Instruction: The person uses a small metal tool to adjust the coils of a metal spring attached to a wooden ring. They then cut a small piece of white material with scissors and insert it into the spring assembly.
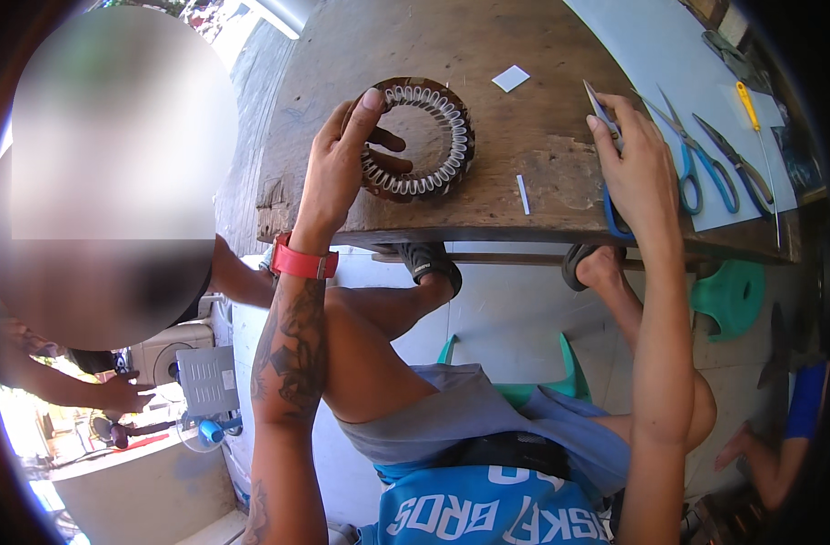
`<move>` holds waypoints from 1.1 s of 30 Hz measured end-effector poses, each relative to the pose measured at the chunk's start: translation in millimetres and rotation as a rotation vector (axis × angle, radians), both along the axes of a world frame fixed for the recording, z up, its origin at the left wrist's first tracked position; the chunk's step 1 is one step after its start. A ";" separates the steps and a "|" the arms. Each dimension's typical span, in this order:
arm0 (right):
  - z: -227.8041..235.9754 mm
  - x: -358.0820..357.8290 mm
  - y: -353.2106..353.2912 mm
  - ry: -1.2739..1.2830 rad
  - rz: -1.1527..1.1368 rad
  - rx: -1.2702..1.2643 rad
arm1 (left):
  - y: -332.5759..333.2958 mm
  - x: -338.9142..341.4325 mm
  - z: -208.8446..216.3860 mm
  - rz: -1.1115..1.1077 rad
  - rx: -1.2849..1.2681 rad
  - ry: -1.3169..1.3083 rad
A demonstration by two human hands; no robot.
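Observation:
My left hand is closed on the near-left rim of a stator core, a dark, brownish ring with white paper liners looped in the slots around its inner edge. The thumb lies on top and the fingers reach into the ring's opening. Toward the table's right side, my right hand grips a pair of scissors with blue handles. Their pointed blades show beyond the thumb and forefinger, while the palm hides the middle. Between the hands lie a small white paper piece and a narrow white paper strip.
Right of my right hand are other blue-handled scissors, dark-handled pliers and a yellow-handled screwdriver. The wooden table ends just in front of my knees. A green stool stands below right. Another person is at left.

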State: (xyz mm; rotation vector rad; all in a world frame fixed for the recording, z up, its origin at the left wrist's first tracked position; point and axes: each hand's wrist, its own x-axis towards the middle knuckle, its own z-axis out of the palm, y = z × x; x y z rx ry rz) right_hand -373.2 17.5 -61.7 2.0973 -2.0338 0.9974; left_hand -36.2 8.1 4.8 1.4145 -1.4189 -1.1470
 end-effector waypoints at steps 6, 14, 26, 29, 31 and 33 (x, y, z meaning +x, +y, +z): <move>10.8 2.8 3.7 -0.086 0.026 0.050 | 2.1 2.4 1.0 0.005 0.003 0.004; 12.6 2.4 4.0 -0.138 0.033 0.082 | 3.8 1.2 -1.6 0.002 -0.013 -0.026; 18.6 3.3 6.7 -0.150 0.044 0.068 | 8.6 0.0 -8.1 0.077 -0.021 0.244; 19.0 2.8 7.2 -0.164 0.048 0.086 | 9.7 -2.0 -7.7 0.083 0.055 0.373; 19.1 2.6 8.0 -0.151 0.055 0.074 | 9.8 -3.5 -6.9 0.068 0.038 0.378; 18.7 2.3 8.2 -0.139 0.056 0.069 | 9.6 -4.7 -6.6 0.068 0.028 0.378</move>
